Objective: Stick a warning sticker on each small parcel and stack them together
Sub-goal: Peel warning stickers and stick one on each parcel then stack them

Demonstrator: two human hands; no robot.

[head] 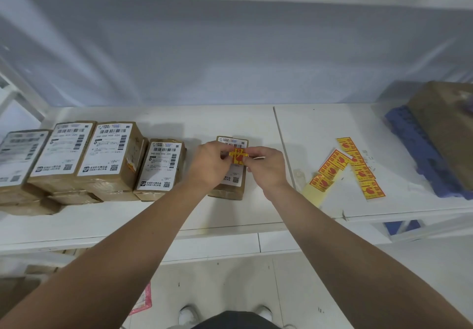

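- the warning sticker (238, 156), yellow with red print, is held between both hands just over the upper half of the small parcel (230, 191); whether it already touches the parcel's white label cannot be told.
- the left hand (208, 161) pinches the sticker's edge at 9 o'clock, fingers curled in toward the thumb.
- the right hand (266, 164) pinches the opposite edge at 3 o'clock, fingertips drawn together on it.
- the small parcel is a brown box with a barcode label on top. it lies flat on the white table (230, 216), near the middle of the view and apart from the others.
- at 9 o'clock from it stands a row of parcels (110, 159), side by side with their labels up. the nearest parcel (161, 167) is the smallest in the row and sits close to the left wrist.
- at 3 o'clock from the small parcel, past a seam in the table, lie two sticker strips (358, 167) of the same yellow and red kind, spread in a loose v.
- a pale yellow backing sheet (311, 193) lies at the lower end of the left strip.
- further toward 3 o'clock, at the table's edge, sits a blue tray (419, 154) with a brown box (442, 123) on it, both blurred.
- at 6 o'clock, on the floor below the table, a pink paper (143, 300) lies beside the person's white shoes (188, 314).
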